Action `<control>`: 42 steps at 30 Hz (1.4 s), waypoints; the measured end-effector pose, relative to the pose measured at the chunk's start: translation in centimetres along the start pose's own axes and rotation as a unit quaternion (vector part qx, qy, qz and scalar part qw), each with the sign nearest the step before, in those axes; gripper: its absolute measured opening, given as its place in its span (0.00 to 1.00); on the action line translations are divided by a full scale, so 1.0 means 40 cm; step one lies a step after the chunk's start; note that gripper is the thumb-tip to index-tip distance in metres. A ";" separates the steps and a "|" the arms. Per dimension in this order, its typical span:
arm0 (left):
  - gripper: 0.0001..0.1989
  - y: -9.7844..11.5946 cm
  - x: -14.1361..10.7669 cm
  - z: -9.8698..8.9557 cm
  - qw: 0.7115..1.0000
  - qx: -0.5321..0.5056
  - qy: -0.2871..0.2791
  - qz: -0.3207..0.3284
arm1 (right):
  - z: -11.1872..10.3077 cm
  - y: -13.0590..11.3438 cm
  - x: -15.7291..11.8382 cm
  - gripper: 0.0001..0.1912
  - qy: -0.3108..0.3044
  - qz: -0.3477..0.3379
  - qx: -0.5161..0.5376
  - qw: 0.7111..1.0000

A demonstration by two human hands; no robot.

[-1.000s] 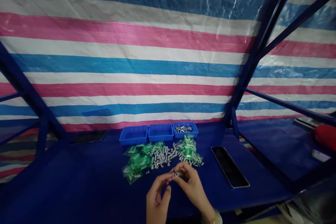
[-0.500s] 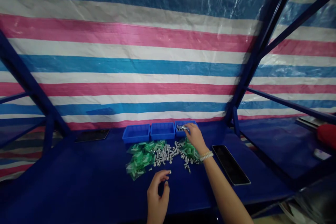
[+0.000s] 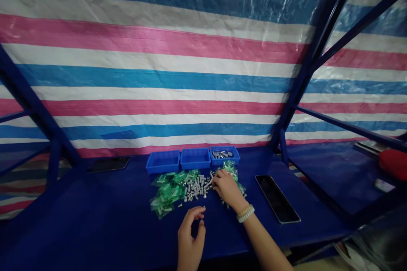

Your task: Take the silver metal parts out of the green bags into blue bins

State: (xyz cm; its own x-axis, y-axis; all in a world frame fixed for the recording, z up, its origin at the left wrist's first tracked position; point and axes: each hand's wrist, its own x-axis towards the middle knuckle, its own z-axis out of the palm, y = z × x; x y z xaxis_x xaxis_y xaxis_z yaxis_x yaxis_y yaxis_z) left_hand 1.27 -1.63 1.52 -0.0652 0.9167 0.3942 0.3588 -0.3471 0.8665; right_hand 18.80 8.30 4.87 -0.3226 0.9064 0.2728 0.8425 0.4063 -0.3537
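My right hand (image 3: 226, 187) is at the right side of a heap of loose metal screws (image 3: 197, 185). Its fingers are drawn together among them, and what they pinch is hidden. My left hand (image 3: 191, 233) hovers over the table in front of the heap, thumb and fingers curved apart, with nothing clear between them. Left of the screws lie green-tinted clear bags (image 3: 167, 192) of small parts. More green bags (image 3: 231, 168) show behind my right hand. Metal pieces lie in the right blue bin (image 3: 224, 162); the middle bin (image 3: 195, 165) and left bin (image 3: 163, 168) look empty.
A dark phone-like device (image 3: 277, 199) lies right of my right forearm, and another dark flat device (image 3: 108, 164) at the back left. Blue frame posts (image 3: 294, 93) flank the blue table (image 3: 95, 216). Striped sheeting hangs behind. A red object (image 3: 394, 163) sits far right.
My right hand has moved from the right bin down and toward me to the screw heap. The bin's metal pieces are now uncovered. My left hand has barely moved.
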 end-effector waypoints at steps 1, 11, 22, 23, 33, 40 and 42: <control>0.12 0.001 0.001 -0.001 1.000 -0.006 0.000 -0.008 | -0.003 -0.006 -0.011 0.06 0.015 0.006 0.046 0.999; 0.21 0.053 0.001 0.001 0.971 -0.176 -0.077 -0.145 | -0.045 -0.152 -0.156 0.10 0.093 0.001 0.269 0.959; 0.21 0.072 -0.013 -0.025 0.962 -0.209 -0.007 -0.177 | -0.046 -0.166 -0.163 0.05 0.113 0.046 0.388 0.913; 0.21 0.079 -0.011 -0.030 0.965 -0.202 -0.004 -0.165 | -0.035 -0.163 -0.165 0.06 0.114 0.061 0.414 0.901; 0.17 0.013 -0.005 0.015 0.998 -0.053 -0.019 -0.021 | -0.020 -0.033 -0.035 0.08 0.219 0.033 0.376 0.900; 0.14 -0.008 -0.010 0.024 0.999 0.017 -0.005 0.044 | -0.080 0.109 0.169 0.13 0.198 0.020 0.049 0.979; 0.14 -0.009 -0.011 0.023 0.998 0.025 -0.004 0.050 | -0.057 0.103 0.163 0.10 0.152 0.034 0.020 0.988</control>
State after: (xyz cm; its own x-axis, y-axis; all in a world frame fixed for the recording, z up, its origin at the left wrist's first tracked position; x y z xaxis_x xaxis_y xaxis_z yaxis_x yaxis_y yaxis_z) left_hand 2.03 -1.73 0.75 -0.0189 0.8795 0.4755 0.4090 -0.4271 0.8064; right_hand 21.14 15.63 7.22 -0.1176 0.8575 0.5008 0.8383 0.3561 -0.4129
